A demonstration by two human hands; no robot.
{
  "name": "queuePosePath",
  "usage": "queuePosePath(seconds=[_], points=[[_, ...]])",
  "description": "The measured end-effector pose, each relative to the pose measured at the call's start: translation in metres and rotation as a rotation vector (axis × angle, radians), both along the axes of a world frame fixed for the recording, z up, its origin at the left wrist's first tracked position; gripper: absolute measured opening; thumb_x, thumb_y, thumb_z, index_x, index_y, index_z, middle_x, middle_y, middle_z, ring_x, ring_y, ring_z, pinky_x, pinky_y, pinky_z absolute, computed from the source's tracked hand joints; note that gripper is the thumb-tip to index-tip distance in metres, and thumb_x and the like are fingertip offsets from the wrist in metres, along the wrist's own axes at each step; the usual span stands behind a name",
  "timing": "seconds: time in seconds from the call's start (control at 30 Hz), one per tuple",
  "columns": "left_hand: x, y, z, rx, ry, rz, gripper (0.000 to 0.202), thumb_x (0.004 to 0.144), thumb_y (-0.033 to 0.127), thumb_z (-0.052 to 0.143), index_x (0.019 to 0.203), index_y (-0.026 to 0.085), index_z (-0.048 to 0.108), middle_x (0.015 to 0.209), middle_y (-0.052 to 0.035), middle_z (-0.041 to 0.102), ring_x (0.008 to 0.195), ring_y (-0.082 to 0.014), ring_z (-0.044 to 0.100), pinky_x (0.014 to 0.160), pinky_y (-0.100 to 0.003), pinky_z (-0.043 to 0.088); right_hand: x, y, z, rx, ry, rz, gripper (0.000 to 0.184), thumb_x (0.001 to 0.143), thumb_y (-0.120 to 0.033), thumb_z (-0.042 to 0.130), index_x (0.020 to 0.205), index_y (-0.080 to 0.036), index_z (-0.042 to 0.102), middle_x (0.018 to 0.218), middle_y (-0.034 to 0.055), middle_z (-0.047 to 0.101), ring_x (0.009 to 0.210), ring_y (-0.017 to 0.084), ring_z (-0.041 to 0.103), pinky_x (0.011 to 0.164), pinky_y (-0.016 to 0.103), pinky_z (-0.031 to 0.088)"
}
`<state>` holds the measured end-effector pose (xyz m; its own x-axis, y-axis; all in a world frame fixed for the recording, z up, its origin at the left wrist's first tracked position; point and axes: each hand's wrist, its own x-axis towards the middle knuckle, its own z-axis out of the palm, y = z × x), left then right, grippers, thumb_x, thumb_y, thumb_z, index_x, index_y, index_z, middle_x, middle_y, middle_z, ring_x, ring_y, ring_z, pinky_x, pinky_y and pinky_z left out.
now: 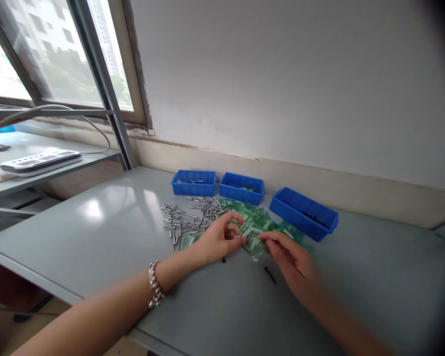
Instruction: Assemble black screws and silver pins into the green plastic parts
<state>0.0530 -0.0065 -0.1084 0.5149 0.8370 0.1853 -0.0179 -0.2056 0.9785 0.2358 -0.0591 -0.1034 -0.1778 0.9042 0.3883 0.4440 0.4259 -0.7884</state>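
Grey table (107, 217), three blue bins (194, 182), silver pins (187, 217), green packets (257, 222), black screw (270, 275), silver bracelet (155, 285).

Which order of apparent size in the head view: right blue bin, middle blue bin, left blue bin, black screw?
1. right blue bin, also nearest the camera.
2. middle blue bin and left blue bin: they look alike, so unranked.
3. black screw.

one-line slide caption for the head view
Left hand and right hand touch small green plastic bags beside scattered silver metal pins, three blue plastic bins behind.
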Motion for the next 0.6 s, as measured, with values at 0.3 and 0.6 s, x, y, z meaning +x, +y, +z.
queuePosePath(seconds=[0.3, 0.6], points=[[-0.002, -0.001, 0.002, 0.011, 0.079, -0.024, 0.027, 0.078, 0.033, 0.054, 0.094, 0.016, 0.041, 0.056, 0.0067, 0.040, 0.048, -0.0058, 0.034, 0.044, -0.018, 0.027, -0.001, 0.005, 0.003, -0.171, -0.043, 0.082, 0.023, 0.083, -0.037, 0.048, 0.091, -0.025, 0.066, 0.090, 0.0028, 0.059, 0.082, 0.016, 0.055, 0.064, 0.024, 0.044], [-0.012, 0.007, 0.009, 0.266, 0.334, 0.174, 0.016, 0.085, 0.031, 0.041, 0.079, 0.019, 0.033, 0.063, 0.0001, 0.057, 0.055, -0.0099, 0.050, 0.055, -0.023, 0.039, 0.007, 0.030, 0.015, -0.459, 0.483, -0.102, 0.025, 0.070, -0.034, 0.064, 0.089, -0.019, 0.068, 0.079, 0.0030, 0.062, 0.067, 0.013, 0.052, 0.057, 0.023, 0.042]])
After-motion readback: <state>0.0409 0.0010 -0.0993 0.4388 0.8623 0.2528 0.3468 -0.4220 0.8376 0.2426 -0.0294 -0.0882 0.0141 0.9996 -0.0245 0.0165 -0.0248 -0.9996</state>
